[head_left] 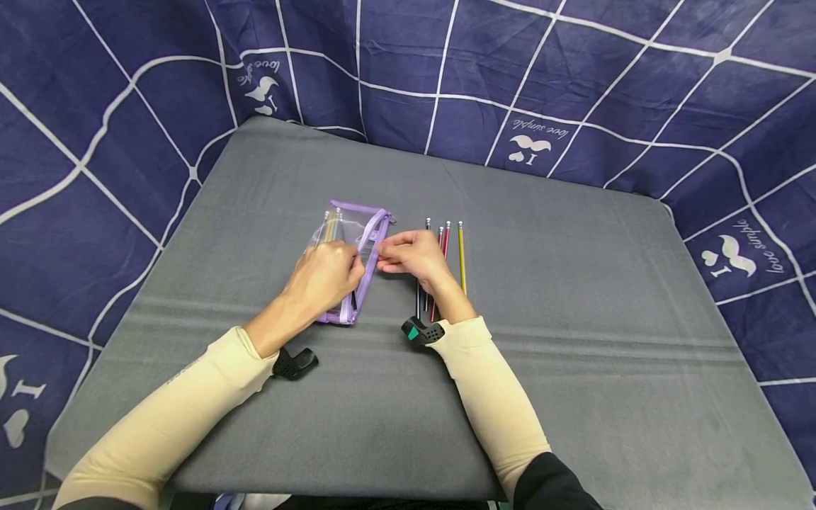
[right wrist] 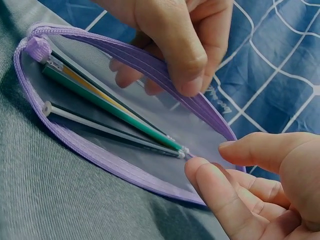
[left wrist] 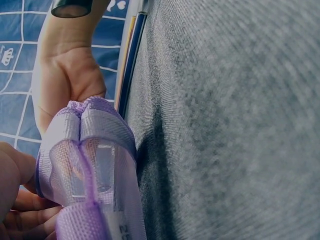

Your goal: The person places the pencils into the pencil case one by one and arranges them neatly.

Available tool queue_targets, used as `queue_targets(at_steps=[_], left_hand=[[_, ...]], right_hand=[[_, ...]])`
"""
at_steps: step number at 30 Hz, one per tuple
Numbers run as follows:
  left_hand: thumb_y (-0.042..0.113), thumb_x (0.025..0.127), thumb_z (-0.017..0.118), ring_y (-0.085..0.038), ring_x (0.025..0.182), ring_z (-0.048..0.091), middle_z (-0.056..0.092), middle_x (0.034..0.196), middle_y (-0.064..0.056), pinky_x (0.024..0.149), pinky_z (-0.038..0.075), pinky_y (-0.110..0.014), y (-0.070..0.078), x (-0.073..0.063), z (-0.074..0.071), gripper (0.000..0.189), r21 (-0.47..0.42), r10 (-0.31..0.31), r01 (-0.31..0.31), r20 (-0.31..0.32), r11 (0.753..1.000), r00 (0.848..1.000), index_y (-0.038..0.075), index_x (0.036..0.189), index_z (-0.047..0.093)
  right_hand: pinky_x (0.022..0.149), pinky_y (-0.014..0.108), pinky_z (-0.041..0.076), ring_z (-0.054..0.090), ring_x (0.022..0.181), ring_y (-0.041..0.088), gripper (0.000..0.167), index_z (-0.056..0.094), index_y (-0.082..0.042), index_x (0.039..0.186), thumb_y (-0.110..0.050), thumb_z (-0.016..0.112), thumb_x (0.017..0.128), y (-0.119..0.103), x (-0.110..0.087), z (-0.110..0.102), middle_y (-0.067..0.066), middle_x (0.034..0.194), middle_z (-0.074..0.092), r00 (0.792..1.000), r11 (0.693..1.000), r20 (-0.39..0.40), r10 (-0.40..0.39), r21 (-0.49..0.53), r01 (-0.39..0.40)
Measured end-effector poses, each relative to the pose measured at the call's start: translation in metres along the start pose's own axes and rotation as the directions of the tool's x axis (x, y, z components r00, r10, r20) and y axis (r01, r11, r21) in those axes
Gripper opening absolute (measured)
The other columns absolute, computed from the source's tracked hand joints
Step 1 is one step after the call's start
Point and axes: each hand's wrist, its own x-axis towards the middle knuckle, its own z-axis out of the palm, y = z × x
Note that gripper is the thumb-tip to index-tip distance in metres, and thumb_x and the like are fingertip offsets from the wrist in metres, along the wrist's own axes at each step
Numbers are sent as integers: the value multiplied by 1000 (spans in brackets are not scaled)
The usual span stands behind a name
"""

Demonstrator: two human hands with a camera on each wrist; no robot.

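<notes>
A clear pencil pouch [head_left: 346, 212] with purple zip edging lies in front of me, its mouth spread wide in the right wrist view. My left hand [head_left: 327, 274] pinches one side of the purple rim [right wrist: 100, 169] between thumb and fingers. Inside lie several pencils, among them a green pencil [right wrist: 107, 108] and a yellow one [right wrist: 95, 89]. At the mouth's other end is my right hand [head_left: 416, 256], thumb and forefinger apart, fingertips right at the rim. Nothing shows between its fingers.
Several pencils lie on the grey cloth to the right of the pouch, including a yellow pencil [head_left: 462, 258] and a red pencil [head_left: 447, 239], partly hidden by my right wrist. Blue curtain [head_left: 408, 64] with white lines surrounds the grey table [head_left: 605, 319].
</notes>
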Motion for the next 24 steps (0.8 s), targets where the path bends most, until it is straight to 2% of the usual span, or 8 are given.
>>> queue_targets(at_steps=[11,18,24], left_hand=[[6,82,61,-32,52,56,57,62,-10,51,47,-51,1,0,0,17,-1,-15,15,13,1000,1000,4,65,60],[5,82,61,-30,51,56,57,62,-10,49,47,-50,1,1,1,17,-8,-11,11,10,1000,1000,4,65,61],[5,82,60,-30,51,56,57,63,-10,50,48,-50,-1,0,2,15,-15,-11,11,7,1000,1000,3,67,62]], right_hand=[[59,26,56,68,58,17,18,63,19,102,9,65,87,0,-3,-10,26,83,68,1000,1000,-2,-7,12,7],[60,27,57,69,59,17,21,62,19,105,8,65,88,1,-5,-20,36,98,65,1000,1000,-11,-5,3,5],[60,27,57,69,59,18,16,65,17,100,11,62,86,2,-9,-31,25,83,70,999,999,-20,-27,20,28]])
